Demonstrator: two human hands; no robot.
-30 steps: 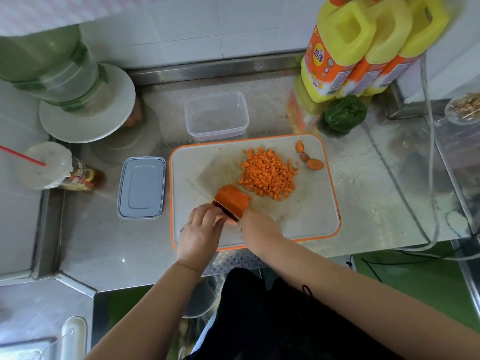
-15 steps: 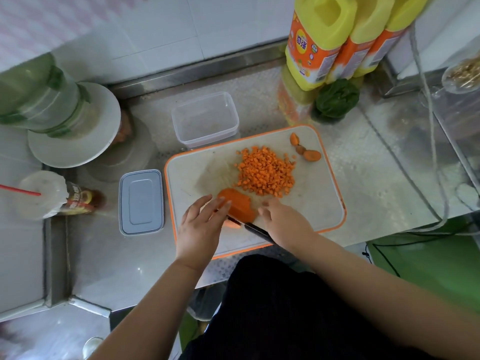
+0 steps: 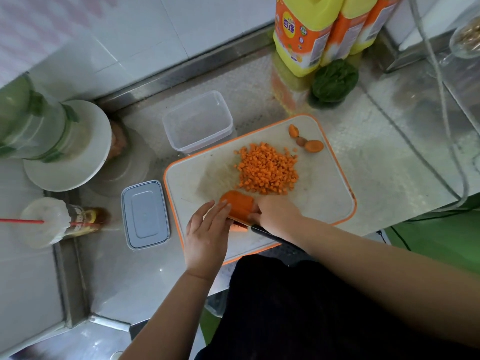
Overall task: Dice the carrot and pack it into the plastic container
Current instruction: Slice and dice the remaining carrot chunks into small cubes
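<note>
A chunk of carrot [image 3: 237,203] lies at the near side of the orange-rimmed cutting board [image 3: 324,193]. My left hand [image 3: 207,232] rests against its left side with straight fingers. My right hand [image 3: 275,215] grips a black-handled knife [image 3: 262,232] whose blade lies flat across the carrot. A pile of diced carrot [image 3: 267,170] sits mid-board, with carrot ends [image 3: 306,141] at the far right corner. The clear plastic container [image 3: 198,122] stands empty behind the board, and its grey lid [image 3: 145,214] lies to the left.
Yellow detergent bottles [image 3: 306,35] and a green pepper [image 3: 333,80] stand at the back right. A green bottle on a white plate [image 3: 67,165] and a lidded drink cup with a red straw [image 3: 52,220] sit at the left. A cable [image 3: 439,81] runs along the right.
My left hand's fingers straightened from curled over the carrot to flat beside it. The knife turned from upright to lying sideways across the carrot. The camera tilted and moved closer.
</note>
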